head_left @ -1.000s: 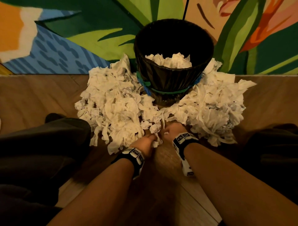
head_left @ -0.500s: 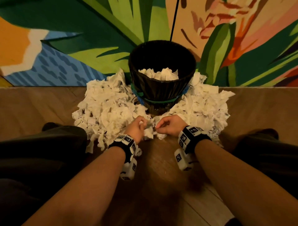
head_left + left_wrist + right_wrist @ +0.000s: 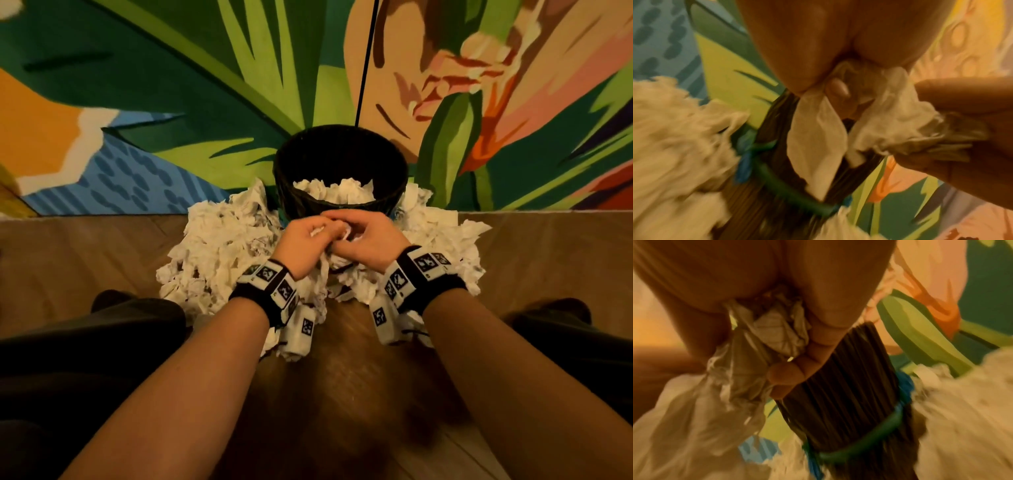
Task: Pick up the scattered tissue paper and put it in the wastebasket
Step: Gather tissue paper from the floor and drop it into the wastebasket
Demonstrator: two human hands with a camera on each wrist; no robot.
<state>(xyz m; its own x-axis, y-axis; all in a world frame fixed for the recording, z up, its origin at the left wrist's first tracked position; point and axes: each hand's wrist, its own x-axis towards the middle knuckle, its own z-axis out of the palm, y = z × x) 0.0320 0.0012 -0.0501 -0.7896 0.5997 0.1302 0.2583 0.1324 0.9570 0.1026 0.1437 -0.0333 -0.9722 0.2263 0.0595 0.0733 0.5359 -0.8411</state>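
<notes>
A black wastebasket [image 3: 387,161] stands against the painted wall, with white tissue [image 3: 337,192] heaped inside it. More crumpled tissue paper [image 3: 222,246] lies piled on the floor around its base on both sides. My left hand [image 3: 305,240] and right hand [image 3: 363,240] are raised side by side just in front of the basket's near rim, both curled round a wad of tissue [image 3: 329,233]. In the left wrist view my fingers pinch hanging tissue [image 3: 818,129] beside the basket wall [image 3: 774,116]. In the right wrist view my fingers [image 3: 801,369] clutch crumpled tissue [image 3: 777,331].
The wooden floor [image 3: 68,260] stretches left and right of the pile. My dark-trousered legs [image 3: 85,342] flank my arms on both sides. The colourful mural wall [image 3: 171,102] rises right behind the basket, and a thin black cord [image 3: 363,68] hangs above it.
Both hands have risen from the floor in front of the basket up to its near rim, carrying a wad of tissue. My head has tilted up, showing more wall.
</notes>
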